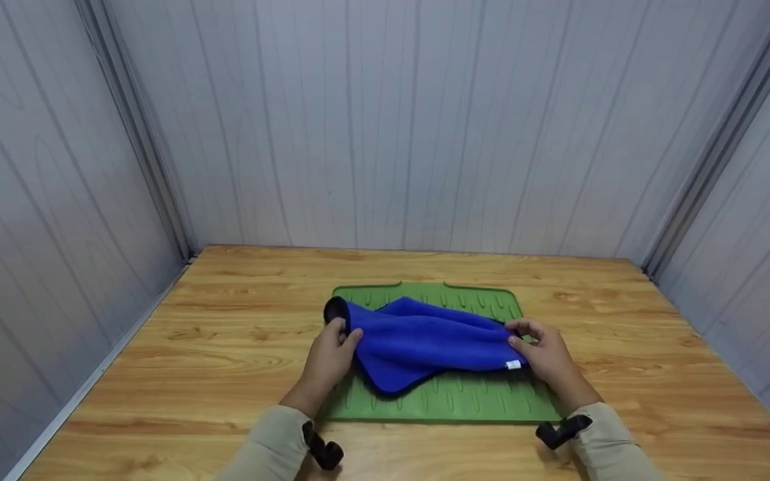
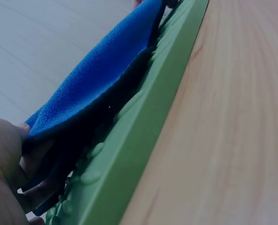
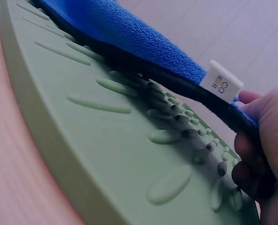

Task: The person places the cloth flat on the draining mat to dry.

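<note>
A blue towel (image 1: 432,341) with dark edging is stretched between both hands over a green ridged mat (image 1: 425,404). My left hand (image 1: 329,354) pinches its left end, thumb on top and fingers underneath, where the edge curls up into a dark fold. At the other end my right hand (image 1: 545,351) grips the towel near a small white label (image 3: 222,83). One corner of the towel droops toward the near side of the mat. In the right wrist view the labelled edge is raised above the ridges, casting a shadow on them.
The mat lies on a wood-grain table (image 1: 224,347). Pale panelled walls (image 1: 385,133) enclose the table at the back and both sides. Black curved pieces (image 1: 323,449) sit at the wrists by the beige sleeves (image 1: 265,447).
</note>
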`<state>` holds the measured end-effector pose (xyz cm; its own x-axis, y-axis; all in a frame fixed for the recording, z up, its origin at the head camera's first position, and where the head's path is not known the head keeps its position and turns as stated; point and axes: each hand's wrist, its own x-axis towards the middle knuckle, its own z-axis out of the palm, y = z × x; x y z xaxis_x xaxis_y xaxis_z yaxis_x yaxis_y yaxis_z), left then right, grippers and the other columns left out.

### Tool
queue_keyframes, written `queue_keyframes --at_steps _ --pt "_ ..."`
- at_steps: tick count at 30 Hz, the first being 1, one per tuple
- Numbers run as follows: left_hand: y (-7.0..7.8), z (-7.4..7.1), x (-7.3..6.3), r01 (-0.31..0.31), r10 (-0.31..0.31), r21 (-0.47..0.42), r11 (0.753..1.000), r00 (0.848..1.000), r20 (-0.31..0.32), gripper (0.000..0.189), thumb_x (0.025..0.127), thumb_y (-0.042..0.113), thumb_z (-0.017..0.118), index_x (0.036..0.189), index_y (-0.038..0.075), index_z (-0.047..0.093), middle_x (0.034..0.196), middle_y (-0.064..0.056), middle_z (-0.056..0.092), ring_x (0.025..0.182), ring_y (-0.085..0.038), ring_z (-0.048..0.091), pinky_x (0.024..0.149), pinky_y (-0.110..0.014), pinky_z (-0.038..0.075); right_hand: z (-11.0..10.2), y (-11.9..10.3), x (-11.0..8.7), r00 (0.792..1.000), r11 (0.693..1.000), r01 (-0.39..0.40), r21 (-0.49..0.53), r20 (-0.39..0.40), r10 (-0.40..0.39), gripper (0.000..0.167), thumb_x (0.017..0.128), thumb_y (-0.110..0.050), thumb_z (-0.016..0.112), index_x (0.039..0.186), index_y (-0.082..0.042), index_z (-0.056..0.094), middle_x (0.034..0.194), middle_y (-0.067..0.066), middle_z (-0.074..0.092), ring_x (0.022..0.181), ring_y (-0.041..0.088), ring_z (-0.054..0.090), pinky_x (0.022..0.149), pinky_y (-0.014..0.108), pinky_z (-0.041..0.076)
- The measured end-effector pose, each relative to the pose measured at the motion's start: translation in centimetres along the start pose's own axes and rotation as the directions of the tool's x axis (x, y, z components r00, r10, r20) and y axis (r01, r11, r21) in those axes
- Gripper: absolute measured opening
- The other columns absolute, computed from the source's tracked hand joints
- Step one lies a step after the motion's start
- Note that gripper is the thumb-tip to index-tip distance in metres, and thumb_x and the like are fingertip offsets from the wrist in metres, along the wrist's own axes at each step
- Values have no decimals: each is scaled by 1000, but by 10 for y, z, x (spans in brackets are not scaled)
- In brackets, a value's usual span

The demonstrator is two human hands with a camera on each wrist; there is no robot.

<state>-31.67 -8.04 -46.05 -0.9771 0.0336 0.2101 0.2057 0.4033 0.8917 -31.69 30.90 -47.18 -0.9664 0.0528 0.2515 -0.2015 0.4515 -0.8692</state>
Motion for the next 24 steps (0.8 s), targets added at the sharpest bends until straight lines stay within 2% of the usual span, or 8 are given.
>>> queue_keyframes --at_steps 2,4,6,9,15,18,21,24 --pt "1 -1 -1 6 -8 43 999 999 44 27 103 27 62 94 6 47 74 -3 46 68 -24 48 62 -34 41 1 1 0 999 1000 15 -5 30 -15 26 96 2 66 121 1 69 117 16 65 111 21 57 85 23 49" --pt "1 -2 -3 0 -11 95 995 993 119 34 99 32 67 115 4 55 95 -10 63 89 -34 61 86 -44 46 1 1 0 998 999 32 -23 61 -30 29 96 2 65 125 1 67 122 17 64 116 26 57 88 27 51" --pt "1 -2 -3 -16 -14 150 989 980 198 59 95 37 73 137 3 50 122 -18 65 115 -41 60 111 -55 27 3 0 -1 995 997 49 -64 86 -44 30 98 -2 64 128 -1 66 125 17 63 120 29 56 92 32 51" --pt "1 -1 -3 -30 -17 171 985 965 263 80 91 35 77 152 1 37 141 -23 56 133 -39 51 120 -59 1 4 -2 -1 995 990 49 -129 91 -37 25 100 -9 63 124 -6 69 123 13 64 109 27 61 87 36 52" --pt "1 -1 -3 5 -15 44 999 971 239 67 98 29 70 152 4 38 143 -22 53 117 -30 61 89 -45 52 5 -5 -1 1000 990 -16 -140 7 18 16 98 -6 66 111 -7 75 112 10 66 95 21 62 76 29 51" --pt "0 -4 -3 31 -30 0 1000 968 251 64 101 29 65 152 5 37 140 -22 54 85 -22 66 72 -38 53 4 -7 -3 1000 994 -27 -108 -6 26 16 98 -4 65 111 -5 74 113 12 65 107 25 61 80 29 51" --pt "-2 -7 -2 58 -54 -7 998 966 253 64 102 32 62 153 3 36 138 -23 55 78 -20 64 67 -35 50 3 -9 -5 1000 996 -17 -91 13 19 17 97 -2 65 112 -4 74 114 12 64 112 27 57 83 31 51" --pt "-4 -10 -1 46 -47 9 999 968 245 62 103 33 61 151 2 38 135 -22 57 97 -24 64 76 -38 51 2 -10 -10 998 995 -9 -97 53 14 18 97 -3 66 114 -5 72 116 12 63 113 27 56 87 35 49"
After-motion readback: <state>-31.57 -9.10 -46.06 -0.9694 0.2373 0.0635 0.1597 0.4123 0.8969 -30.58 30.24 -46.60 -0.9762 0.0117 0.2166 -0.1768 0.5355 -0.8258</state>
